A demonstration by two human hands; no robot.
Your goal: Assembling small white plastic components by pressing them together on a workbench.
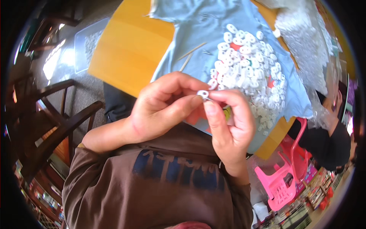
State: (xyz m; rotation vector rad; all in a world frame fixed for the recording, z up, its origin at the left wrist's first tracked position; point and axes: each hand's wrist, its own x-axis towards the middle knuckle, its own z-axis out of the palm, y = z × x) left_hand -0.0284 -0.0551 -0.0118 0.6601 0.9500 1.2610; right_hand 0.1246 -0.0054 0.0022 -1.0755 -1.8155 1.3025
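A small white oval plastic piece with holes (203, 93) is pinched between the thumb and fingers of my left hand (162, 105), above the near edge of the table. Right against it, the thumb and forefinger of my right hand (230, 120) are closed on something thin and small, partly hidden by the fingertips. Beyond both hands lies a heap of similar white oval pieces (248, 70), spread over a light blue shirt (190, 36). Two thin sticks (192, 50) and several tiny metal parts (206, 52) rest on the cloth left of the heap.
The shirt covers part of a yellow wooden table (133, 42). At the far right is a big clear bag of white pieces (301, 36). Another person's dark sleeve (324, 145) shows beside a pink plastic chair (282, 179). Dark wooden chairs (65, 122) stand at left, near a clear tub (89, 44).
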